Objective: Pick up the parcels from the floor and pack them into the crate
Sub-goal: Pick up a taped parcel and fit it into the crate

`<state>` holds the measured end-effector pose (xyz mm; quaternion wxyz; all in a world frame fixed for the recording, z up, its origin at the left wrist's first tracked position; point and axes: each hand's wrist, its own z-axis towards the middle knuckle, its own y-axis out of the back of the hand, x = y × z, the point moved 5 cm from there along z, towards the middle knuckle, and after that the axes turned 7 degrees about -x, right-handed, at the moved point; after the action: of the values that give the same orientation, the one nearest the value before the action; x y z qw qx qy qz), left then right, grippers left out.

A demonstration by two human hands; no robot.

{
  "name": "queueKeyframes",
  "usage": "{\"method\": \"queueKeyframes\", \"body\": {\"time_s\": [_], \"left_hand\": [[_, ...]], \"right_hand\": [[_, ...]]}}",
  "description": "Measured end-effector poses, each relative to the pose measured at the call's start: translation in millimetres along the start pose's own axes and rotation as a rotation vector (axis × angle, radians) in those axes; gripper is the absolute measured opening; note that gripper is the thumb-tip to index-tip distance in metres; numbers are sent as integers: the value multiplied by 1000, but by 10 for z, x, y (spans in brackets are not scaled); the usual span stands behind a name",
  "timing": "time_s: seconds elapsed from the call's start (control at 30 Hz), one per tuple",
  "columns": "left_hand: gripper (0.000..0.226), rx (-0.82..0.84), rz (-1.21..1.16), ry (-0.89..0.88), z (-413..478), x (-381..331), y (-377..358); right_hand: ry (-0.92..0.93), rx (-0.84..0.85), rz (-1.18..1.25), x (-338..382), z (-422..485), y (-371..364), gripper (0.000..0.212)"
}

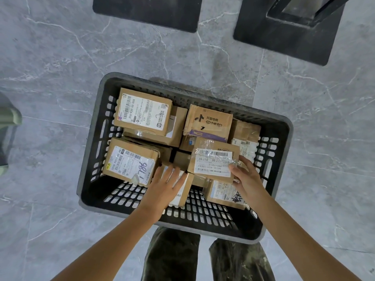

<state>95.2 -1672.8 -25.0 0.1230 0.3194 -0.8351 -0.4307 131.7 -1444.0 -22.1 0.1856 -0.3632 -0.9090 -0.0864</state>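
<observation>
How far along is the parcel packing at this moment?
Mostly done: several cardboard parcels fill the black crate, and no parcels show on the visible floor. In hand: the right hand grips the J4-J10 parcel; the left hand presses a parcel beneath.

The black slotted crate (pixel 95 138) is packed across its far half and both sides with cardboard parcels, some stacked two deep — the far-left parcel (pixel 143 111) and the printed box (pixel 209 120) sit high, near rim level. Bare crate floor shows only along the near wall, widest at the near-left corner below the parcel marked 786 (pixel 129 162). The left hand (pixel 164 189) lies flat over a small parcel (pixel 181 191) in the middle gap, the right hand (pixel 245 177) grips the taped parcel (pixel 213 159) — both block the centre. Around the crate the grey tile floor (pixel 50 67) lies open; two black bases (pixel 146 11) stand beyond it.
</observation>
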Motion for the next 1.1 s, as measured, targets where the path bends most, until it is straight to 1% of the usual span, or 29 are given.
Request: {"method": "queueKeyframes", "body": {"time_s": [0.07,0.13,0.2,0.27,0.3,0.33,0.4,0.43,0.47,0.5,0.53,0.6,0.67,0.77,0.9,0.93,1.0,1.07,1.1], "left_hand": [[112,-8,-39,-2,-16,-23,-56],[112,-21,-60,3,-23,-53,-1],[114,-16,-65,-13,-48,-57,39],[110,-6,-108,6,-54,-25,-33],[114,2,-94,20,-61,-12,-37],[119,19,-87,32,-69,-11,-25],[123,-4,-142,58,-83,-25,-63],[121,-26,-155,75,-80,-27,-75],[119,-20,-174,80,-84,-25,-54],[117,-35,-174,86,-81,-30,-12],[116,-40,-173,86,-79,-45,-3],[111,-30,-182,96,-65,-53,-38],[121,-9,-165,108,-61,-36,-56],[128,-90,-174,84,-68,-38,-54],[128,-135,-171,60,-117,-16,-48],[128,-130,-185,66,-123,-12,-47],[128,-129,-206,71,-127,-13,-52],[130,-125,-216,71,-129,-26,-48],[131,-126,-220,73,-123,-30,-39]], "right_hand": [[-2,7,27,-28,-18,-31,51],[1,14,38,-53,-30,-109,49],[9,26,22,-62,-33,-221,48],[17,29,10,-91,-9,-287,50],[30,28,-20,-113,-10,-303,50],[75,22,-114,-127,-14,-309,51],[264,13,-493,-64,-38,-331,53],[354,24,-682,-24,-45,-368,58],[421,57,-805,12,-49,-425,66],[454,97,-855,37,-53,-486,74],[460,123,-857,51,-46,-532,78],[461,115,-831,52,-13,-576,79],[456,92,-805,29,15,-577,80],[402,110,-751,-22,47,-568,83],[429,112,-807,-69,70,-644,97],[411,126,-826,-76,92,-661,95],[322,161,-888,-94,175,-685,77],[236,147,-926,-117,271,-683,62],[214,135,-907,-137,307,-687,60]]}}
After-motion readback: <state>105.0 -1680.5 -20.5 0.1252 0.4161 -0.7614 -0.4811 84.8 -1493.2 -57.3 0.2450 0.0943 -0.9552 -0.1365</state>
